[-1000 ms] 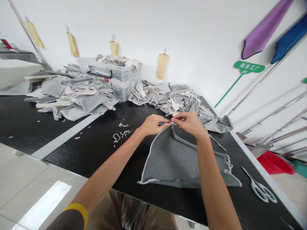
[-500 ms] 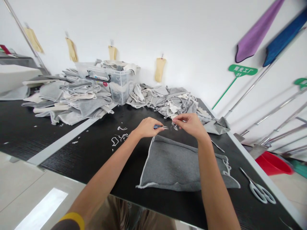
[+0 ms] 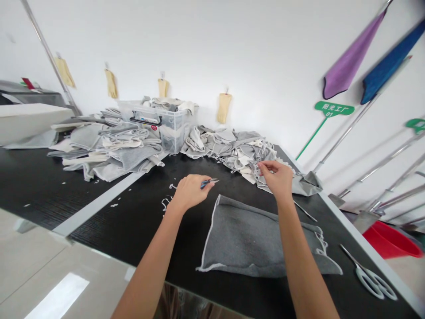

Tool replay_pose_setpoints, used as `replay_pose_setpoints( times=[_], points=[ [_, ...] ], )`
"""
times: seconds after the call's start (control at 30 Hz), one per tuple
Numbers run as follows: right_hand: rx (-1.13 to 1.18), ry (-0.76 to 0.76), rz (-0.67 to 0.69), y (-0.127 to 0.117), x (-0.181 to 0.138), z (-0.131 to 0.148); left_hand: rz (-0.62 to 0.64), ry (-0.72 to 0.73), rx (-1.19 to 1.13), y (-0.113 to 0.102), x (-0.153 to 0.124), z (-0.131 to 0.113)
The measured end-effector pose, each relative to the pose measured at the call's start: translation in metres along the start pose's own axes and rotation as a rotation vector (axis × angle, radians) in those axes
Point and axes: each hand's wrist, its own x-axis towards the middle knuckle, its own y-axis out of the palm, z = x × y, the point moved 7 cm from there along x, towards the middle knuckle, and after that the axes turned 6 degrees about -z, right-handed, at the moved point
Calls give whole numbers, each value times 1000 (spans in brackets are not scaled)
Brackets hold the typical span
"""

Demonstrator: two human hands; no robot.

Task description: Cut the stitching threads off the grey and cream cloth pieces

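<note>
One small pair of blue-handled snips [image 3: 204, 184] sits in the closed grip of the left hand [image 3: 191, 192], its pale pointed tips sticking out past the thumb on the side of the right hand [image 3: 277, 177]. The right hand, well apart from the left, has thumb and forefinger together in a pinch; whether a thread is caught between them I cannot tell against the heap of grey and white cloths [image 3: 229, 146] behind. The grey cloth [image 3: 245, 235] lies flat on the black table [image 3: 106, 230], nearer the wearer than both grips and clear of the fingers of each. Its far left corner is near the snips, and a white-stitched edge runs from there towards the wearer. The right forearm passes over the cloth and hides a strip of it; past that forearm, loose white threads [image 3: 321, 241] fringe the cloth's right end. Just beside the same forearm lies a slim rod [image 3: 304, 210], and farther right a pair of white-handled scissors [image 3: 375, 281]. White thread scraps [image 3: 165, 203] lie just beside the left hand, partly hidden by it. Beyond that hand are a pile of folded cloths [image 3: 122, 144] and a clear plastic box [image 3: 174, 128], cloths showing above its rim.
</note>
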Motion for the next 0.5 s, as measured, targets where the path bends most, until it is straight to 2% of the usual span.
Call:
replay_pose_setpoints(
  times=[0.13,0.23,0.37,0.5],
  points=[
    [31,-3,74,16,-9,7,-24,-106,-103,-16,-56,-3],
    [59,-13,200,43,-22,18,8,-197,-178,-19,-105,-1],
    [55,-86,469,99,-38,41,42,-262,-266,-19,-159,2],
    [56,-147,641,164,-50,62,29,-318,-344,-22,-186,9]
  ],
)
